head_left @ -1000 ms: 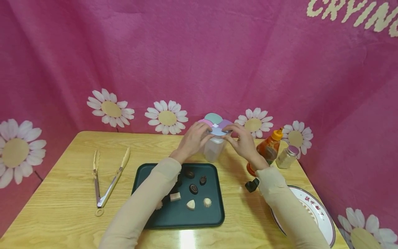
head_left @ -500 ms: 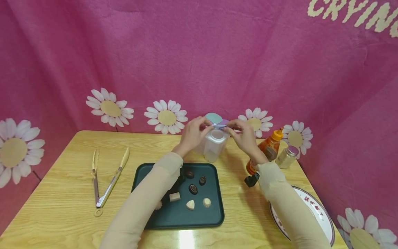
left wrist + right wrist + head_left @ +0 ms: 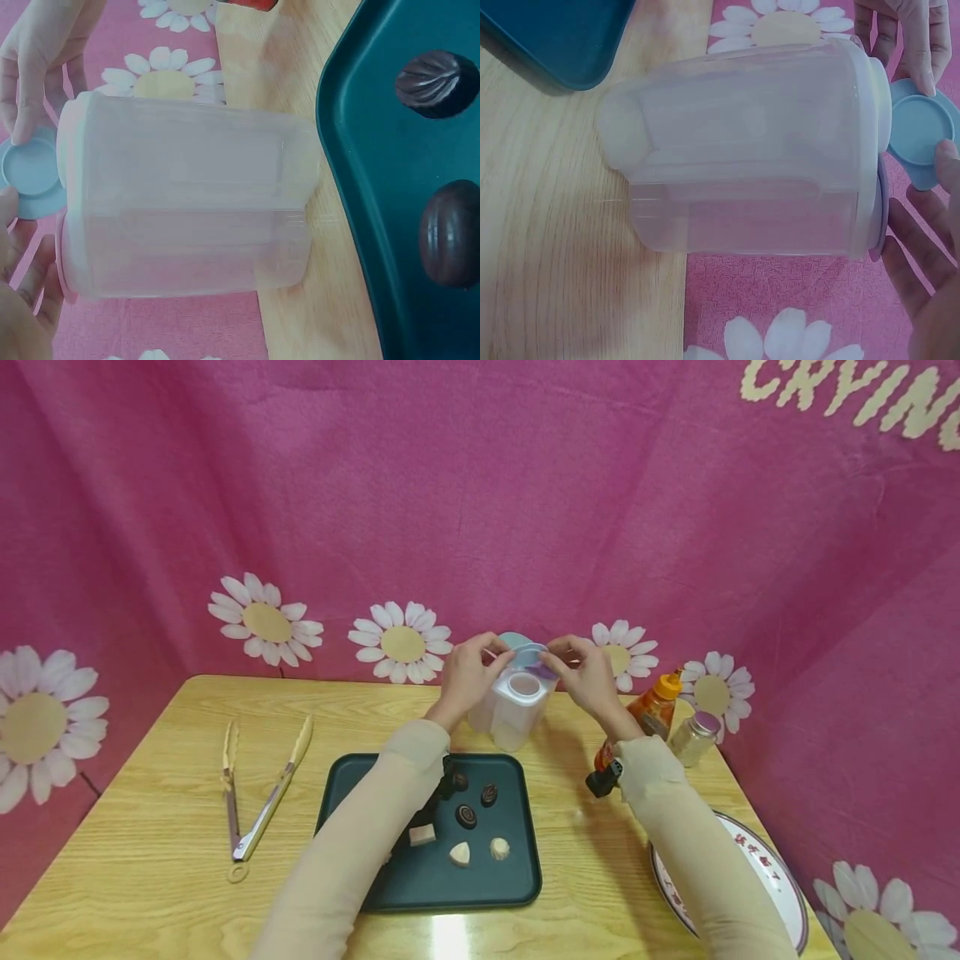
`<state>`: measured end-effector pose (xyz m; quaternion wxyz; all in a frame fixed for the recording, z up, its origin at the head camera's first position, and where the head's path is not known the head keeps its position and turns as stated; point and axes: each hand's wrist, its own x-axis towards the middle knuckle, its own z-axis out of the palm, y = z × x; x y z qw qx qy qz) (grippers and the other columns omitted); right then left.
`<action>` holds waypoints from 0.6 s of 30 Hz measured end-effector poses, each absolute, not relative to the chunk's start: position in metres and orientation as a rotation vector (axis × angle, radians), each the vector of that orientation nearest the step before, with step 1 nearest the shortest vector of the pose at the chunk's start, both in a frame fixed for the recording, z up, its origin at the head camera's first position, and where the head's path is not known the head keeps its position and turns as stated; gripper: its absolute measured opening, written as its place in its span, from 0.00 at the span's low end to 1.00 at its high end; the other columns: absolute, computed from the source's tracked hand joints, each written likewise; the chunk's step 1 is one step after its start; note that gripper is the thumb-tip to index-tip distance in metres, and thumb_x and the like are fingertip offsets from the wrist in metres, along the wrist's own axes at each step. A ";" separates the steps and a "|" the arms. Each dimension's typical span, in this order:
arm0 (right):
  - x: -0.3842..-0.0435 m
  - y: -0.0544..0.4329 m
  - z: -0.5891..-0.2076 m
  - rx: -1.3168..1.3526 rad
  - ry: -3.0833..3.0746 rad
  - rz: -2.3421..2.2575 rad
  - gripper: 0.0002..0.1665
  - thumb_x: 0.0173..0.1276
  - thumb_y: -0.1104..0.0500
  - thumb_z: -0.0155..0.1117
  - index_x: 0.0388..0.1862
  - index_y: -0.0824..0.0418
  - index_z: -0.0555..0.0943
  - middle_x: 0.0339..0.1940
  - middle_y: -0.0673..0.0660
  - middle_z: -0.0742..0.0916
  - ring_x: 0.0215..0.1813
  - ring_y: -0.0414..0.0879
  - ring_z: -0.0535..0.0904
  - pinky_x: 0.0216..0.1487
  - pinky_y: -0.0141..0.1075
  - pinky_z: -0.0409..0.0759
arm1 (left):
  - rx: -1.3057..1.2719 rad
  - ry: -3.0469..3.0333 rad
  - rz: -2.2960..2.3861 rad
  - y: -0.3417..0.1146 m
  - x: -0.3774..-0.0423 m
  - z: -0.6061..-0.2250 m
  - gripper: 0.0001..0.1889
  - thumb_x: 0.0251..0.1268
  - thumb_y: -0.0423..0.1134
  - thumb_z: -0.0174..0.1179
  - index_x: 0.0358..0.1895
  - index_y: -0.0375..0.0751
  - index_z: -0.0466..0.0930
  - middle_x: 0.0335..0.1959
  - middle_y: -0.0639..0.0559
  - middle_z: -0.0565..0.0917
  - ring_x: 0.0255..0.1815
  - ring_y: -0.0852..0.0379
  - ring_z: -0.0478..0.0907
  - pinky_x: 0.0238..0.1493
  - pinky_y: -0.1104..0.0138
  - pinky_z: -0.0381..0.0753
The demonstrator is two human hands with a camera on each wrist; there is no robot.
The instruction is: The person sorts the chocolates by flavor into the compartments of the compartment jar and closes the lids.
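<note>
Near the back edge of the table stands a translucent plastic storage container (image 3: 513,722) with petal-shaped flip lids. Its front pale blue lid (image 3: 922,129) is swung up, and a round opening (image 3: 524,683) shows below it in the head view. My left hand (image 3: 468,677) pinches the left edge of this lid, thumb on its near face. On the opposite edge my right hand (image 3: 585,675) pinches it the same way. In the left wrist view the raised lid (image 3: 31,171) shows a round ring on its inner face. Behind it a green lid (image 3: 512,640) lies down.
A dark green tray (image 3: 480,889) with several chocolates sits in front of the container. Metal tongs (image 3: 262,822) lie spread at left. A red sauce bottle (image 3: 656,706) and a small jar (image 3: 693,739) stand at right, behind a white plate (image 3: 780,893).
The front blue lid has swung up from lying flat to standing raised, uncovering the round opening. Both hands have risen slightly with it.
</note>
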<state>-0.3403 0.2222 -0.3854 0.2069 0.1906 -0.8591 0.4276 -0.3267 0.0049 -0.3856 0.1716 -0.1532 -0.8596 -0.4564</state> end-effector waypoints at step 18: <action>-0.341 0.224 -0.385 0.539 -2.410 1.197 0.12 0.73 0.56 0.73 0.47 0.64 0.87 0.44 0.63 0.92 0.46 0.52 0.88 0.46 0.23 0.82 | -0.472 -2.451 -1.323 -0.019 -0.312 -0.381 0.13 0.73 0.46 0.67 0.52 0.43 0.87 0.49 0.47 0.91 0.47 0.48 0.88 0.53 0.56 0.86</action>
